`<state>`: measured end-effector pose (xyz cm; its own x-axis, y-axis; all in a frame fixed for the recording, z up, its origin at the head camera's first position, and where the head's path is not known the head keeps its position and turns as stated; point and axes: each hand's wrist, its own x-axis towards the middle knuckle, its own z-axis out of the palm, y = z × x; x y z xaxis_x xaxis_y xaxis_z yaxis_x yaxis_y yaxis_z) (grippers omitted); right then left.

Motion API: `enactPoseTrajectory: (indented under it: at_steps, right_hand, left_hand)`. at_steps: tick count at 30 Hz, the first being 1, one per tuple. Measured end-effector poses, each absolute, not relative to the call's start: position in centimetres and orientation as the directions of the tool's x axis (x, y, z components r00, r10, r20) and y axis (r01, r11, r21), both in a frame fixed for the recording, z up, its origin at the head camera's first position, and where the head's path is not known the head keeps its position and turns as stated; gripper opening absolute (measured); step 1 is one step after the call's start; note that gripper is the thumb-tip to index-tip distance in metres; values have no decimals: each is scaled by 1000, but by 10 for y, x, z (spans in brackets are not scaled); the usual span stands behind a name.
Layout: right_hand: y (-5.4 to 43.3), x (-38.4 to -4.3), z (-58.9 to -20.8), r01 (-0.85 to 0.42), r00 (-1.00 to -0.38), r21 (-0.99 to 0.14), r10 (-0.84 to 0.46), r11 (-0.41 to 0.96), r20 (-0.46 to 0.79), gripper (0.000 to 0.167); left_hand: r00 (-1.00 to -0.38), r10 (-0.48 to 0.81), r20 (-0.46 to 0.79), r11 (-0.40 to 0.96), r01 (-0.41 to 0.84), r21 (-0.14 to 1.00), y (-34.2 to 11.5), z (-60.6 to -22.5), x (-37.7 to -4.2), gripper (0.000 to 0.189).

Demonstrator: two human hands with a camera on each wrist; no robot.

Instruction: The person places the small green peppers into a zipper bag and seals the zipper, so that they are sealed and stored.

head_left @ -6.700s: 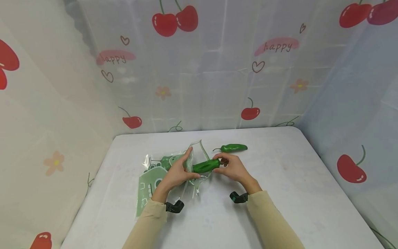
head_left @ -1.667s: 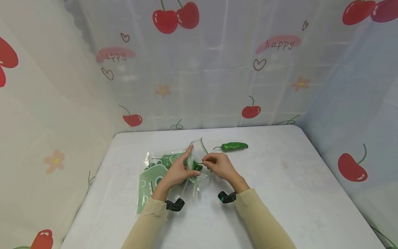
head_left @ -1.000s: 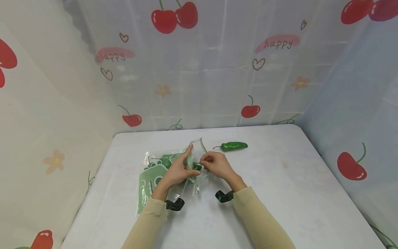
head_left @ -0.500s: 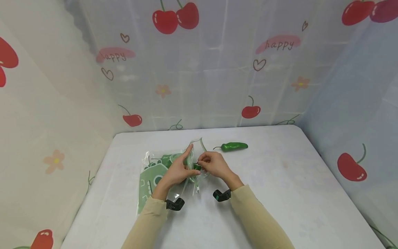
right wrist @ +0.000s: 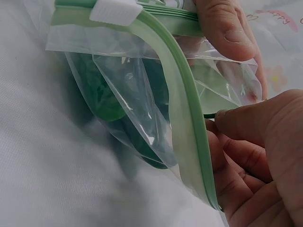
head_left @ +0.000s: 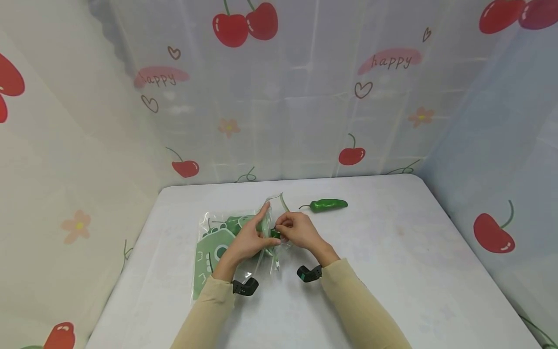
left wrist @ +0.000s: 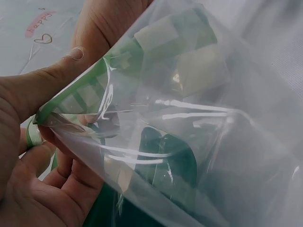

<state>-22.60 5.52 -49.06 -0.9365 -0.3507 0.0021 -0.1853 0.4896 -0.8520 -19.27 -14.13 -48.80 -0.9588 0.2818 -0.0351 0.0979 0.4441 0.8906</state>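
Observation:
In the head view my left hand spreads thumb and index finger wide, holding the mouth of a clear zip bag printed with a green cartoon. The rest of its fingers are hidden by the bag. My right hand pinches the thin stem of a green chili pepper at the bag mouth; most of that pepper is inside. The right wrist view shows the dark stem under the thumb tip, beside the green zip strip. Another green pepper shows through the plastic.
A loose green chili pepper lies behind my right hand on the white tabletop. A white zip slider sits on the bag's strip. Curtains with cherries rise around the table's back and sides.
My right hand has moved left, and the pepper it holds has slid from mostly outside the bag to mostly inside. My left hand has stayed in place; the loose pepper lies still.

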Motion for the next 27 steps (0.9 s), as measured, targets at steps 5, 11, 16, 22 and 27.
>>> enactPoseTrajectory:
  at_steps: [5, 11, 16, 22, 27]
  right_hand:
    - [59, -225, -488, -180, -938, -859, -347, 479, 3, 6]
    - [69, -226, -489, -201, -937, -859, -349, 471, 27, 14]
    - [78, -229, -489, -206, -943, -856, -330, 475, 43, 18]
    - [91, -233, -489, -226, -946, -853, -316, 471, 76, 17]
    - [105, -240, -489, -225, -945, -852, -319, 474, 72, 17]
  left_hand:
    - [-961, 272, -46, 450, 85, 889, -142, -489, -192, 111]
    - [-960, 274, -50, 449, 82, 890, -142, -490, -193, 111]
    - [-960, 274, -52, 442, 78, 894, -142, -490, -193, 111]
    - [-962, 268, -45, 416, 74, 906, -141, -488, -192, 112]
    - [-961, 272, -48, 400, 68, 914, -141, -487, -191, 114]
